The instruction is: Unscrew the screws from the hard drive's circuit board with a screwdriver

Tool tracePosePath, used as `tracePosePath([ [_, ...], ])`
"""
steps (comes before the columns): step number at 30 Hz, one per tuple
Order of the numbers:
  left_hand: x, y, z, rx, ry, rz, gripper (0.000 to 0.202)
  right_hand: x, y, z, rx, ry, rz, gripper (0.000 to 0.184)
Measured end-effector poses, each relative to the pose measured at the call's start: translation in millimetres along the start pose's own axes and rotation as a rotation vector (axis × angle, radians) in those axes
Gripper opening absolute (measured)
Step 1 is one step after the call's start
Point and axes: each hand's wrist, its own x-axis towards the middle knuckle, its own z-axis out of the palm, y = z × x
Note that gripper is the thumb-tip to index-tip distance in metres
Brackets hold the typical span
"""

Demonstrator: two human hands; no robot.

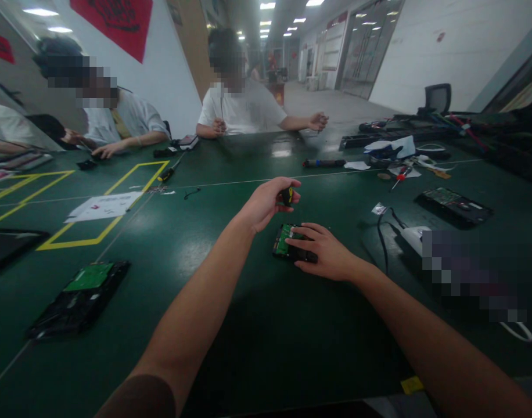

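Slightly left of my right hand's knuckles, a hard drive [281,244] with a green circuit board lies flat on the dark green table. My right hand [324,249] is spread across it, thumb at the near edge and fingers over the top and far edge. Above the drive's far side, my left hand [270,203] is curled around a screwdriver [287,195] with a black and yellow handle. Its shaft does not show, so I cannot tell whether the tip touches the drive.
Another drive-like unit with a green board [89,277] lies at the left, and one more black unit [455,206] at the right. A power strip [416,238] with a cable lies beside my right forearm. A red screwdriver [403,174] is farther back. Two people sit across the table.
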Motion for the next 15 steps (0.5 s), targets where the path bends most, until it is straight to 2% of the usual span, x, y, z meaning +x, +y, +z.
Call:
tracePosePath([
  [9,-4.9,4.2,4.2,0.028,0.011,0.042,0.024,-0.5,0.6,0.6,0.002,0.003,-0.003,0.057],
  [15,-3.2,3.7,6.8,-0.031,0.093,0.040,0.015,-0.4,0.0,-1.0,0.006,-0.006,0.005,0.057],
])
